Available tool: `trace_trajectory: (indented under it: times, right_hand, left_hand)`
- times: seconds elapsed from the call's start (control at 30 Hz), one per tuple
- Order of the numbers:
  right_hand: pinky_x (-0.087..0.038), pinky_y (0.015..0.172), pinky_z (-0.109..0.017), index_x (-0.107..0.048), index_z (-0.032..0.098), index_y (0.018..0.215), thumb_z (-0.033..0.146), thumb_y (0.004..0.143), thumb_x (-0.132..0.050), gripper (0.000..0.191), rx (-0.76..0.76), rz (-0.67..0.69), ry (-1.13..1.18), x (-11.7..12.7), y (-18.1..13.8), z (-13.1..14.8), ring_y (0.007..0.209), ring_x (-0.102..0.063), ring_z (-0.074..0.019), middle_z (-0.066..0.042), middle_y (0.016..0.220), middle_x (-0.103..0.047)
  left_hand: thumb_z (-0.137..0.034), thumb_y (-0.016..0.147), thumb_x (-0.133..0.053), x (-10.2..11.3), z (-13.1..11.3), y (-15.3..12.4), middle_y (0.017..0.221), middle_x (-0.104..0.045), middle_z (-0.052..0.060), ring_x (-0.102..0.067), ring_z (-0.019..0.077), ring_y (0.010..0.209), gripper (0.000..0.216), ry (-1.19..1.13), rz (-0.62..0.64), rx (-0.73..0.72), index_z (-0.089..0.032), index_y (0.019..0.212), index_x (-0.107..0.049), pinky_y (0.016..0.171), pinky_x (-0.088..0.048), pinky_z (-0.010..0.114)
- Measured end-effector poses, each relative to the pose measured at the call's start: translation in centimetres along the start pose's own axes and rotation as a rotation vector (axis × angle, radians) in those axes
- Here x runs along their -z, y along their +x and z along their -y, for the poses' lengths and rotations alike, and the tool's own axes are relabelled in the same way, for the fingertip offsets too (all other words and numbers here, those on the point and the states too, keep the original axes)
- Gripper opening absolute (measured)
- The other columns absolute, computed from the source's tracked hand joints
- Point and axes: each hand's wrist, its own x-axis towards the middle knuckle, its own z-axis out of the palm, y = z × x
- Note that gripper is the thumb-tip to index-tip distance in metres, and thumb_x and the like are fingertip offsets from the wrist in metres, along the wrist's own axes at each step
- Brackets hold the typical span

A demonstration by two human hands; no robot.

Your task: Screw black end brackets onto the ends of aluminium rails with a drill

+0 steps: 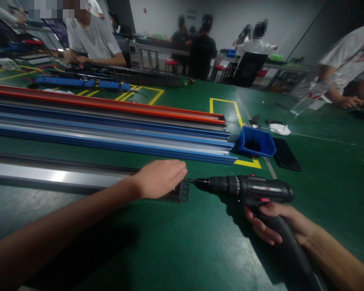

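L hand [159,178] flat, R hand [274,224] gripping.

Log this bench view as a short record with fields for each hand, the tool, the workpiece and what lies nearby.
left hand: pressing down on the rail end
right hand: wrapped round the drill's grip
cordless drill: lying level, bit at the black end bracket
grey metal rail: flat on the green table
nearby: blue and orange rails, blue bin

Rails [109,137] behind, bare table [185,242] nearer
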Motion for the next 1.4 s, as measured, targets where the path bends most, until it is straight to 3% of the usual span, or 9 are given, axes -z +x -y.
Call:
trace_trajectory:
  times: [1.4]
  right_hand:
    - [-0.053,0.05,-0.022,-0.075,0.008,0.102,0.032,0.09,-0.065,0.029,-0.004,0.004,0.011,0.44,0.08,-0.03,0.043,-0.053,-0.007,-0.005,0.071,-0.067]
  left_hand:
    - [-0.039,0.108,-0.023,-0.12,0.07,0.41,0.095,-0.065,0.005,-0.062,0.0216,0.083,0.04,-0.025,0.017,0.012,-0.021,0.094,-0.055,0.072,-0.042,0.036]
